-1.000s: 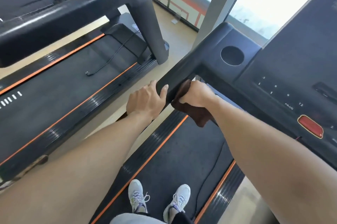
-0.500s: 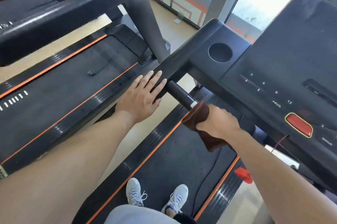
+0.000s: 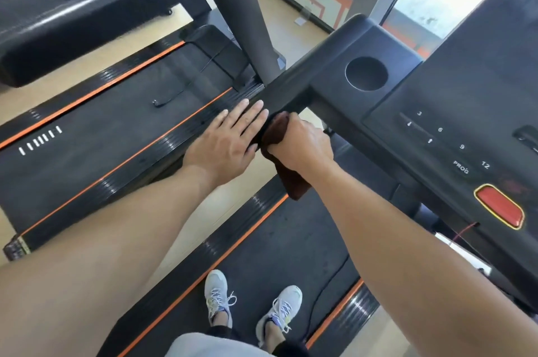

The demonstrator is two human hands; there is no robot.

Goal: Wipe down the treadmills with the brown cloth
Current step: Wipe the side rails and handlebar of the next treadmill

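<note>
I stand on a black treadmill with orange stripes; its console fills the right. A black handrail juts from the console's left corner toward me. My right hand grips the brown cloth wrapped round the handrail just below that corner, and a fold of cloth hangs under the fist. Beside it, my left hand lies flat with straight fingers against the rail's left side, touching the cloth's edge. The rail under both hands is hidden.
A second treadmill lies to the left, with a thin black cord on its belt and its own thick handrail overhead. A cup hole and a red stop button sit on my console. My white shoes stand on the belt.
My right hand slid the cloth back up the handrail toward the console corner, covering the bare grip seen half a second ago. My left hand stays flat beside it.
</note>
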